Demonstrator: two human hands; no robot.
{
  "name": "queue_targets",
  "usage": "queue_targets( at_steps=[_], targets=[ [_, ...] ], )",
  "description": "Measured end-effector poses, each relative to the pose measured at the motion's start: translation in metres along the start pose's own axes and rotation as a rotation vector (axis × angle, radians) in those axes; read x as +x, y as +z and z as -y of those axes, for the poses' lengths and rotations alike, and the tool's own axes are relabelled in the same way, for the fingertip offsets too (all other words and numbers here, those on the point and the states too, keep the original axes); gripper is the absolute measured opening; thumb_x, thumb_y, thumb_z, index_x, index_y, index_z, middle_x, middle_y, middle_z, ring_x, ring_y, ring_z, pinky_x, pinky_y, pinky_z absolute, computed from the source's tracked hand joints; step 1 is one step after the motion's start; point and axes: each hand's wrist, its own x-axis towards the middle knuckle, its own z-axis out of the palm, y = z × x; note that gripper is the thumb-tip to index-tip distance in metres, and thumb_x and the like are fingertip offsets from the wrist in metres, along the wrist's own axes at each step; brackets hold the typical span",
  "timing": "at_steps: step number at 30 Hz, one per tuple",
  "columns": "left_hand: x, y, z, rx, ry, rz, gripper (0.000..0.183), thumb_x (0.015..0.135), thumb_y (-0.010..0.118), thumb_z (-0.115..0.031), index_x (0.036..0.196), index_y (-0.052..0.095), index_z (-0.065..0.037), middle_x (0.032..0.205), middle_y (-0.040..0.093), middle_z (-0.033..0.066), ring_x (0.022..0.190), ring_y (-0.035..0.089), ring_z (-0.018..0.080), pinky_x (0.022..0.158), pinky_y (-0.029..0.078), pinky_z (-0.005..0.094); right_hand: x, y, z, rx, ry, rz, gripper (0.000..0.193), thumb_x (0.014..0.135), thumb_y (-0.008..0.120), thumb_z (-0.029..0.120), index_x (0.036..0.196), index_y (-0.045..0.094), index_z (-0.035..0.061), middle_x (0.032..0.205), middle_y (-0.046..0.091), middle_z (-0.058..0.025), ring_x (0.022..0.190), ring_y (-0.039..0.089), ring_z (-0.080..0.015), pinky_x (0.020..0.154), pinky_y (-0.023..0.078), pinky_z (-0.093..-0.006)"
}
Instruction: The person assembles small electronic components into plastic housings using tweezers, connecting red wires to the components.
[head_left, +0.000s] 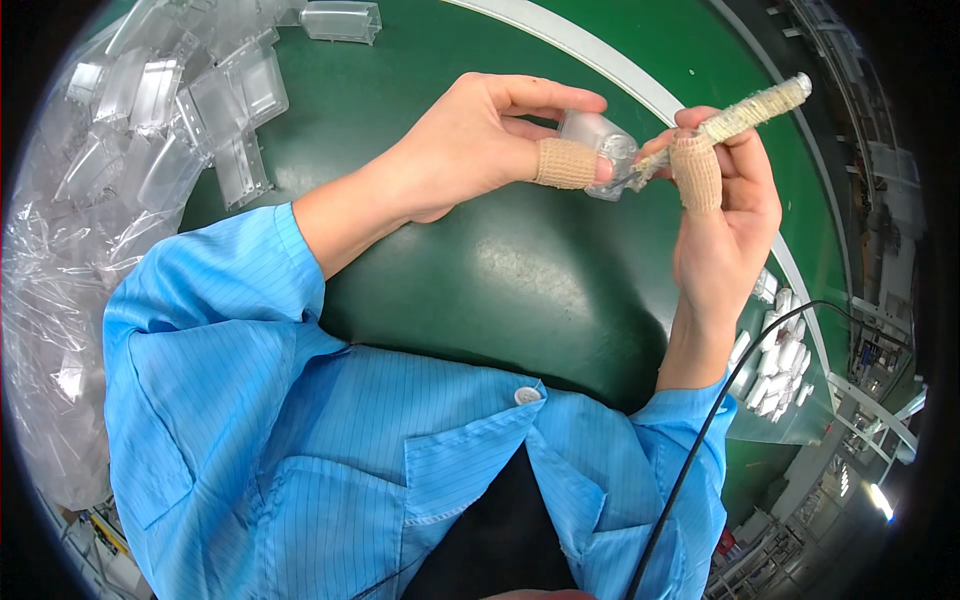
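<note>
Above the green table (480, 270), my left hand (490, 145) grips a clear plastic housing (600, 140) between thumb and fingers. My right hand (728, 190) is closed round a thin tool (755, 112) whose handle is wrapped in pale, worn tape. The tool's narrow end meets the right side of the clear housing; whether it cuts or scrapes there I cannot tell. A beige knitted sleeve covers the left thumb, and another covers a digit of the right hand. The palm side of the right hand faces me.
A heap of clear plastic housings (215, 110) lies at the left, partly in a clear plastic bag (65, 320). One more housing (341, 21) lies at the far edge. Several small whitish parts (783, 365) sit at the right, near a black cable (690, 455).
</note>
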Motion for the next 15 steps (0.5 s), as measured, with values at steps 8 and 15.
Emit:
queue_targets(
  at_steps=[8, 15],
  targets=[
    [0.001, 0.001, 0.002, -0.066, -0.091, -0.002, 0.046, 0.078, 0.071, -0.01, 0.121, 0.056, -0.003, 0.107, 0.063, 0.0107, 0.099, 0.06, 0.0151, 0.089, 0.046, 0.028, -0.009, 0.008, 0.005, -0.226, -0.153, -0.078, 0.022, 0.086, 0.061, 0.003, 0.104, 0.053, -0.0055, 0.087, 0.062, -0.0093, 0.081, 0.063, -0.0136, 0.071, 0.051, -0.0243],
    [0.0, 0.002, 0.001, -0.087, -0.105, 0.012, 0.042, 0.081, 0.068, -0.009, 0.121, 0.056, -0.002, 0.107, 0.064, 0.0099, 0.099, 0.059, 0.0148, 0.089, 0.045, 0.0283, -0.011, 0.013, -0.002, -0.238, -0.307, -0.126, 0.022, 0.083, 0.062, -0.002, 0.102, 0.052, -0.0067, 0.084, 0.065, -0.0124, 0.078, 0.065, -0.0158, 0.071, 0.053, -0.0254]
  ],
)
